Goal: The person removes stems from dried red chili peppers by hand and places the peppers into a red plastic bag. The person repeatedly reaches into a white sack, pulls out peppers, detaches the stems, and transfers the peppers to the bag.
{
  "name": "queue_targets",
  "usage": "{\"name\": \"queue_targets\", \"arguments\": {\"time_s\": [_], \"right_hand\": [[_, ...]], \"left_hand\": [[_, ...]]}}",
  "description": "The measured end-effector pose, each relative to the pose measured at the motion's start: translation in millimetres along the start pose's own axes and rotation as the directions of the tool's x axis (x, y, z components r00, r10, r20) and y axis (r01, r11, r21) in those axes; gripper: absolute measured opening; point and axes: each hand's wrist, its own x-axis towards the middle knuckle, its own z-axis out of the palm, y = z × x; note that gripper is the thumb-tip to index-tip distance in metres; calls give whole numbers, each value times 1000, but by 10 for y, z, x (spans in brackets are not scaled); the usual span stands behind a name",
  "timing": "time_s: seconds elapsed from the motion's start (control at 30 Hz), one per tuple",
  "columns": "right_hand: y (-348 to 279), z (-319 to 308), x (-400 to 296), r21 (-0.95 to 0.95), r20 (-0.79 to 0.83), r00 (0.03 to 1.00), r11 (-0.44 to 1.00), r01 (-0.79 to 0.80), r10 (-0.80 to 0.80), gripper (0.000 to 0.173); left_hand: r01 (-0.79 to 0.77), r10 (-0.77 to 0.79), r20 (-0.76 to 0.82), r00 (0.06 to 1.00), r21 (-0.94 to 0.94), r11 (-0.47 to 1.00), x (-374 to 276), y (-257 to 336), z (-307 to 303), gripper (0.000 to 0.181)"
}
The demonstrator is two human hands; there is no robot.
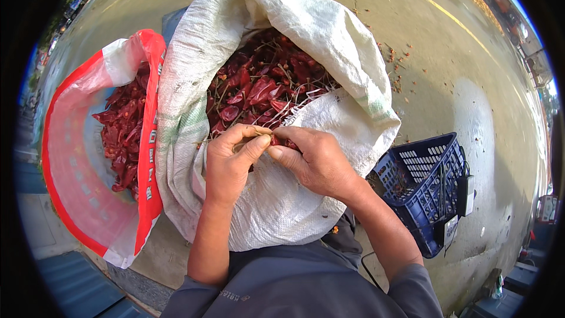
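Before me stands a white woven sack (291, 221), its rim rolled back around a heap of dried red chili peppers (260, 90) with thin stems. Over its near edge, my left hand (231, 159) pinches what looks like a chili stem (259, 132) between thumb and forefinger. My right hand (313, 159) grips a dark red chili (278, 140), mostly hidden by the fingers. The fingertips of both hands meet. Left of the sack, a red and white plastic bag (151, 159) gapes, with chili pods (123, 137) inside that show few stems.
A dark blue plastic crate (406, 203) stands to the right, some scraps inside. White boxes (467, 194) and black cables hang on its outer side. Chili scraps (393, 55) lie scattered on the concrete floor (437, 110) beyond the sack.
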Motion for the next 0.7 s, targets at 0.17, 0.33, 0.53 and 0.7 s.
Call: {"name": "queue_targets", "arguments": {"time_s": [0.17, 0.33, 0.53, 0.7], "right_hand": [[-44, -17, -9, -53, 5, 1000, 999, -3, 3, 27], [-20, 108, -33, 58, -32, 993, 992, -109, 111, 24], [132, 260, -103, -134, -208, 976, 990, 39, -67, 24], [315, 252, -128, -362, -197, 931, 905, 223, -308, 29]], "left_hand": [[-125, 139, -110, 984, 128, 984, -80, -49, 92, 18], [-512, 654, 87, 751, 702, 495, -54, -29, 142, 15], [-335, 412, -112, 905, 410, 848, -37, -93, 238, 10], [74, -97, -61, 993, -306, 949, -37, -137, 173, 11]]}}
